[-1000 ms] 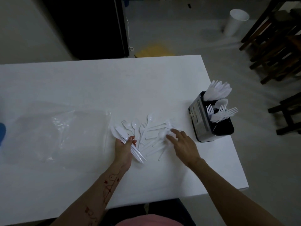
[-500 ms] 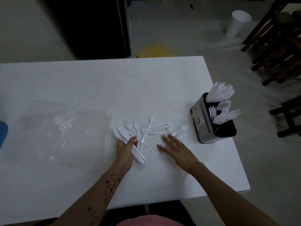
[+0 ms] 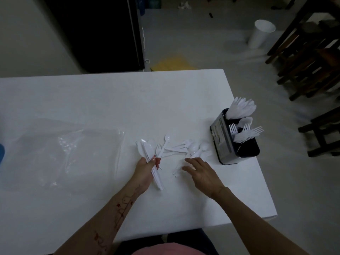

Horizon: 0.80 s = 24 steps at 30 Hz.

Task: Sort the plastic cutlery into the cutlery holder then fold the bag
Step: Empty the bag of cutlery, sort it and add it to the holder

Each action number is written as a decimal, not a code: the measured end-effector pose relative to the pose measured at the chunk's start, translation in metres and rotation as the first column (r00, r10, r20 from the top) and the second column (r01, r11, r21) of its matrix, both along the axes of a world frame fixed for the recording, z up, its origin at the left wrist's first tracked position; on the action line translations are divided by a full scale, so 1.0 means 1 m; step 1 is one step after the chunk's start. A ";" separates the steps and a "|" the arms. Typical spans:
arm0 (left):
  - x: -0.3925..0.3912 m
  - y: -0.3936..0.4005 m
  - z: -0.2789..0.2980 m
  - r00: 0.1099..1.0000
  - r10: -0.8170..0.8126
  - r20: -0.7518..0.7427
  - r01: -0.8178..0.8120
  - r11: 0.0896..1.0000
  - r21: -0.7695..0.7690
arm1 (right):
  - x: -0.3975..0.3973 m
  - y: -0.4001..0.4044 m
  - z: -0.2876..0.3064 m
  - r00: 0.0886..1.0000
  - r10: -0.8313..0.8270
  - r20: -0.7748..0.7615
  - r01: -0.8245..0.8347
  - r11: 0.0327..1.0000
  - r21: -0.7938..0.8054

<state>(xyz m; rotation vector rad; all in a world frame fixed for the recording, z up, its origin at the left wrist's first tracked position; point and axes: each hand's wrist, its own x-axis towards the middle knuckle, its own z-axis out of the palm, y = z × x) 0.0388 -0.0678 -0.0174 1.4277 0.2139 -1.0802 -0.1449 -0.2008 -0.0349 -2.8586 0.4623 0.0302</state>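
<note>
My left hand (image 3: 146, 169) grips a bundle of white plastic knives (image 3: 150, 161), blades pointing away from me. Loose white forks and spoons (image 3: 184, 149) lie scattered on the white table (image 3: 110, 100) between my hands and the holder. My right hand (image 3: 201, 174) lies flat with straight fingers on the near end of that pile. The black cutlery holder (image 3: 223, 139) stands at the table's right edge with knives, a spoon and forks upright in its compartments. The clear plastic bag (image 3: 60, 153) lies flat to the left.
The table's right edge runs just past the holder. Beyond it, on the floor, are dark wooden chairs (image 3: 309, 57) and a white bin (image 3: 261, 34). A black cabinet (image 3: 95, 32) stands behind the table. Something blue (image 3: 1, 153) shows at the far left edge.
My right hand has slid back toward me and to the left across the loose cutlery, flattening out. My left hand keeps its hold on the knives in the same place.
</note>
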 end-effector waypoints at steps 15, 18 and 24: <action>-0.008 -0.162 0.117 0.923 -0.158 0.352 0.278 0.905 -0.322 | 0.015 -0.108 0.130 0.723 -0.552 0.415 0.484 0.834 0.267; -0.020 -0.194 0.124 0.957 -0.058 0.284 0.170 0.905 -0.389 | 0.016 -0.148 0.153 0.782 -0.589 0.205 0.532 0.802 0.273; -0.044 -0.236 0.112 0.967 0.096 0.234 0.011 0.909 -0.416 | 0.016 -0.188 0.158 0.804 -0.586 0.102 0.534 0.787 0.309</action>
